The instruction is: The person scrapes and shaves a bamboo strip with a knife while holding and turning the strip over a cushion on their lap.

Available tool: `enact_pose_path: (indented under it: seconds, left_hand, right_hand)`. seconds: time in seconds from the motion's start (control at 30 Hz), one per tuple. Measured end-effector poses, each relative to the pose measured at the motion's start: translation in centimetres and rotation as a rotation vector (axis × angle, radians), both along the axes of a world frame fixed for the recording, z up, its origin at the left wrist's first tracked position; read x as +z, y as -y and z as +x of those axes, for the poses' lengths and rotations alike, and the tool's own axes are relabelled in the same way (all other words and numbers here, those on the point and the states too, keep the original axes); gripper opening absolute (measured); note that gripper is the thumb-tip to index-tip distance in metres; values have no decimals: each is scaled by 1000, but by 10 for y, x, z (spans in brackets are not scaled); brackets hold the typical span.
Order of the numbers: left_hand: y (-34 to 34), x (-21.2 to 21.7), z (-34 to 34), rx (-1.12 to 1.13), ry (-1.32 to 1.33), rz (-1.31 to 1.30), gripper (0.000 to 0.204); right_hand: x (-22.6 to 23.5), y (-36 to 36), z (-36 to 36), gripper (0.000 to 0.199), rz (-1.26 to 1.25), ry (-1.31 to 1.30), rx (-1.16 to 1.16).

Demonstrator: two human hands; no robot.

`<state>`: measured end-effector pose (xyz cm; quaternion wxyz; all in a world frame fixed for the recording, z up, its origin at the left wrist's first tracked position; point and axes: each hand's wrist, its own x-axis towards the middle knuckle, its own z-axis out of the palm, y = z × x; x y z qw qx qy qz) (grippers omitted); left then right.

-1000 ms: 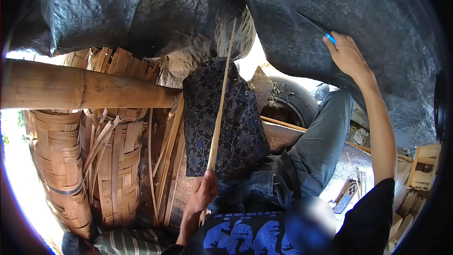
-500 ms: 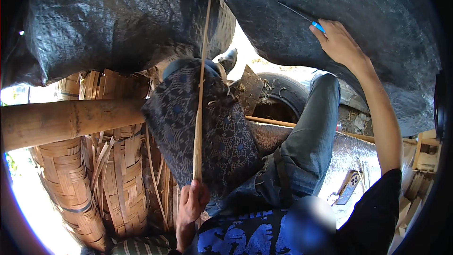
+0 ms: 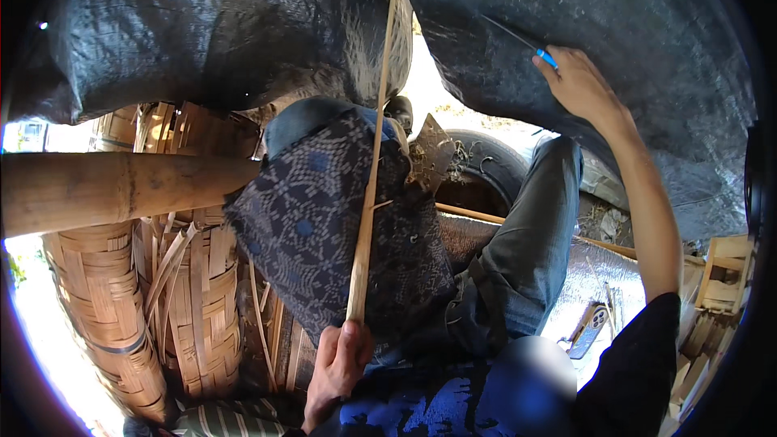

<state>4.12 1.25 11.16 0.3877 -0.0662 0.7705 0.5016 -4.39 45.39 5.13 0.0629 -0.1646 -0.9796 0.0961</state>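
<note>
My left hand [image 3: 338, 364], near the lower edge, is closed around the thick end of a long bamboo strip [image 3: 374, 186]. The strip rises across my lap, thinning toward its far end at the top. A patterned dark cloth [image 3: 312, 226] covers my left leg beneath it. Up on the right, my right hand [image 3: 584, 89] is wrapped round the blue handle of a thin-bladed knife [image 3: 547, 58]. Its narrow blade points up and left, apart from the strip, with dark plastic sheeting behind it.
Dark plastic sheeting [image 3: 227, 24] hangs across the top. A thick bamboo pole [image 3: 121, 188] juts in from the left above woven bamboo rolls [image 3: 97, 299]. Ahead lies an old tyre [image 3: 502, 163]. A phone [image 3: 593, 328] rests right of my leg, near wooden pieces [image 3: 724, 275].
The view has shifted slightly. The strip now leans more to the right, and my left hand sits a little lower and further right. The knife stays raised in my right hand.
</note>
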Motion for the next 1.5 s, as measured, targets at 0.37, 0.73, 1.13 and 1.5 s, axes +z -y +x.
enact_pose_path:
  seconds: [0.37,0.73,1.13,1.5]
  left_hand:
    - [-10,16,-25,53,18,147,63]
    - [-23,-6,-70,149,41,373,48]
    - [-6,8,-103,-74,-46,422,54]
    - [-35,18,-115,-58,-276,89,50]
  right_hand:
    - [31,21,12,38,-57,20,15]
    - [72,49,9,47,-107,42,-25]
    - [81,-48,9,40,-221,195,-194]
    - [76,-48,-18,42,-138,248,-142]
